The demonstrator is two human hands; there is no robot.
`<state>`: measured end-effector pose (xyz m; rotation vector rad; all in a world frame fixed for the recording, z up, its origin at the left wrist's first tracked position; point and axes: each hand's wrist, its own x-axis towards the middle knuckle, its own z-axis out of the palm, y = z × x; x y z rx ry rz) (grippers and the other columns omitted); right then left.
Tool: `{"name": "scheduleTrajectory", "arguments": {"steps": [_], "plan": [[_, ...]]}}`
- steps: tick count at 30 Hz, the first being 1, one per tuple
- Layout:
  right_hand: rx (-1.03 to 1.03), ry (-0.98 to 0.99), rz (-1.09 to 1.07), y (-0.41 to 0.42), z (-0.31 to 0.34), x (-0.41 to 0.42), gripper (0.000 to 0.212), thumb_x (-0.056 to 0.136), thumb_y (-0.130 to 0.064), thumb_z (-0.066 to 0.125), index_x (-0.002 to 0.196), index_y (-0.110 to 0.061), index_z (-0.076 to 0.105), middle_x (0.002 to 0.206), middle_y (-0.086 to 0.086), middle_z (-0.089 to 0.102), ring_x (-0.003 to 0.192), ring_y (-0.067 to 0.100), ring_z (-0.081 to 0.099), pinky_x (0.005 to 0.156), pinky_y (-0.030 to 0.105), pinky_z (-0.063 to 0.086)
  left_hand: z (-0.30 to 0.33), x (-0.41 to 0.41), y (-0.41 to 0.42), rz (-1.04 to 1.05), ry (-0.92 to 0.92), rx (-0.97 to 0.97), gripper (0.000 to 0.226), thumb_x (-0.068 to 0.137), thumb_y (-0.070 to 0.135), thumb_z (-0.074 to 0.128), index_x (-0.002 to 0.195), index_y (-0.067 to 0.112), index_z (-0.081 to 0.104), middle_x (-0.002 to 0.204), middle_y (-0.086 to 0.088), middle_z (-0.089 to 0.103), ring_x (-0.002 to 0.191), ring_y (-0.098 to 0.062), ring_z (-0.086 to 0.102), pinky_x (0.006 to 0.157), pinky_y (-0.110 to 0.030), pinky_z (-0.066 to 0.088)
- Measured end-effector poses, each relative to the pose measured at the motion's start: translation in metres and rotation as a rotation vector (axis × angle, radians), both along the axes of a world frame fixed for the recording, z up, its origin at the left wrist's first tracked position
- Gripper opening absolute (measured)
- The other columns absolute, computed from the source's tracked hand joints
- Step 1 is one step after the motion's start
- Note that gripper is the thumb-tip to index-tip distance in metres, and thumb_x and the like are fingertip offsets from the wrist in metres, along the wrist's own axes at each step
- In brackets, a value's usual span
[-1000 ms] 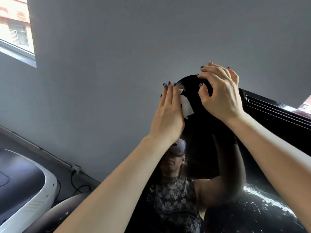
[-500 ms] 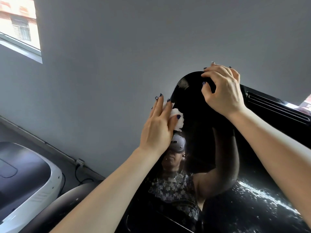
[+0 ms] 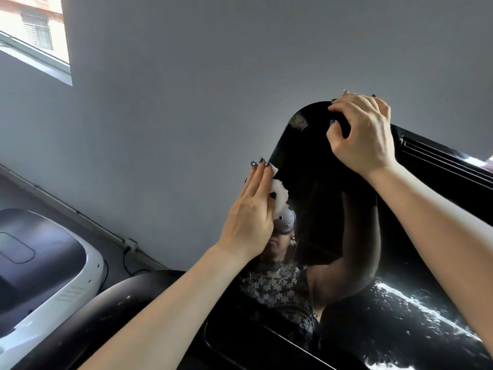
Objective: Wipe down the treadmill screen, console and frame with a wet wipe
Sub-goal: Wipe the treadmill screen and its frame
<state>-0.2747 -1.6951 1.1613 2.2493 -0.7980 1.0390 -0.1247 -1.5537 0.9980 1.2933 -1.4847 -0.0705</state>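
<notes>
The glossy black treadmill screen tilts up in front of me and mirrors a person. My left hand holds a white wet wipe against the screen's left edge, fingers straight along the edge and thumb on the wipe. Most of the wipe is hidden under that hand. My right hand grips the screen's rounded top edge, fingers curled over it. Below the screen lies the black console, streaked with bright glare. A dark rounded frame part curves away at the lower left.
A grey wall stands close behind the screen. A second machine with a white and black hood sits at the lower left. A socket with cables is at the wall's foot, and a window is at the upper left.
My left hand has slid the wipe down the screen's left edge from near the top. My right hand has kept its grip on the top edge.
</notes>
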Motion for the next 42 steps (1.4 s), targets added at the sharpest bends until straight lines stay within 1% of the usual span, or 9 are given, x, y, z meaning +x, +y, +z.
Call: {"name": "scheduleTrajectory", "arguments": {"steps": [5, 10, 13, 16, 21, 24, 30, 35, 42], "plan": [[-0.001, 0.034, 0.004, 0.0, -0.001, 0.0, 0.038, 0.088, -0.027, 0.053, 0.117, -0.008, 0.069, 0.125, 0.007, 0.066, 0.127, 0.025, 0.054, 0.116, 0.048, 0.027, -0.03, 0.016, 0.01, -0.038, -0.336, -0.015, 0.06, 0.109, 0.02, 0.032, 0.16, 0.011, 0.002, 0.169, -0.002, -0.001, 0.155, -0.011, -0.006, 0.127, -0.032, 0.003], [-0.034, 0.198, -0.049, 0.005, -0.002, 0.0, 0.049, 0.094, -0.036, 0.047, 0.134, -0.01, 0.06, 0.139, 0.006, 0.059, 0.135, 0.024, 0.047, 0.119, 0.05, 0.019, -0.035, 0.019, 0.022, -0.12, -0.132, 0.134, 0.058, 0.111, 0.026, 0.027, 0.157, 0.021, -0.008, 0.165, 0.009, -0.013, 0.149, 0.004, -0.018, 0.122, -0.018, -0.008], [-0.052, 0.284, -0.084, 0.014, -0.008, 0.007, 0.055, 0.094, -0.038, 0.044, 0.14, -0.009, 0.054, 0.145, 0.007, 0.053, 0.14, 0.024, 0.042, 0.12, 0.054, 0.015, -0.04, 0.015, 0.022, -0.032, -0.248, 0.061, 0.059, 0.109, 0.027, 0.025, 0.16, 0.013, -0.002, 0.168, 0.001, -0.008, 0.154, -0.007, -0.011, 0.124, -0.023, -0.006], [-0.081, 0.343, 0.009, 0.022, -0.026, 0.019, 0.049, 0.094, -0.026, 0.046, 0.138, -0.007, 0.055, 0.145, 0.007, 0.053, 0.141, 0.023, 0.041, 0.119, 0.056, 0.016, -0.049, 0.022, 0.026, -0.046, -0.35, 0.029, 0.06, 0.108, 0.025, 0.027, 0.16, 0.011, 0.0, 0.169, -0.001, -0.004, 0.155, -0.012, -0.006, 0.125, -0.027, -0.002], [-0.113, 0.401, 0.091, 0.034, -0.047, 0.042, 0.044, 0.094, -0.017, 0.047, 0.136, -0.007, 0.057, 0.144, 0.007, 0.053, 0.141, 0.023, 0.042, 0.119, 0.057, 0.017, -0.056, 0.024, 0.045, -0.153, -0.17, 0.174, 0.058, 0.108, 0.037, 0.019, 0.158, 0.021, -0.007, 0.167, 0.009, -0.013, 0.15, 0.002, -0.016, 0.121, -0.018, -0.009], [-0.11, 0.445, 0.14, 0.037, -0.055, 0.059, 0.043, 0.095, -0.02, 0.048, 0.135, -0.006, 0.057, 0.143, 0.009, 0.054, 0.141, 0.025, 0.042, 0.118, 0.054, 0.021, -0.052, 0.02, 0.046, -0.113, -0.122, 0.238, 0.056, 0.11, 0.032, 0.021, 0.157, 0.02, -0.008, 0.164, 0.011, -0.017, 0.146, 0.007, -0.023, 0.118, -0.014, -0.014], [-0.04, 0.397, 0.117, 0.035, -0.068, 0.078, 0.044, 0.095, -0.028, 0.05, 0.133, -0.007, 0.059, 0.142, 0.008, 0.056, 0.137, 0.027, 0.046, 0.11, 0.046, 0.032, -0.066, 0.017, 0.045, -0.01, -0.418, 0.042, 0.057, 0.108, 0.025, 0.021, 0.158, 0.007, 0.002, 0.168, -0.007, -0.001, 0.156, -0.017, -0.005, 0.126, -0.032, -0.001], [-0.062, 0.396, 0.092, 0.036, -0.07, 0.079, 0.045, 0.095, -0.03, 0.05, 0.131, -0.006, 0.06, 0.141, 0.009, 0.057, 0.136, 0.028, 0.047, 0.11, 0.045, 0.032, -0.094, 0.027, 0.068, -0.084, -0.231, 0.215, 0.061, 0.105, 0.038, 0.015, 0.157, 0.018, -0.009, 0.167, 0.002, -0.012, 0.153, -0.005, -0.014, 0.123, -0.023, -0.01], [-0.058, 0.437, 0.034, 0.04, -0.07, 0.079, 0.046, 0.094, -0.029, 0.046, 0.132, -0.007, 0.059, 0.141, 0.008, 0.056, 0.135, 0.029, 0.046, 0.111, 0.045, 0.028, -0.088, 0.012, 0.064, -0.019, -0.343, 0.095, 0.059, 0.107, 0.023, 0.024, 0.159, 0.004, 0.006, 0.169, -0.01, -0.001, 0.156, -0.019, -0.004, 0.127, -0.036, 0.004]]}}
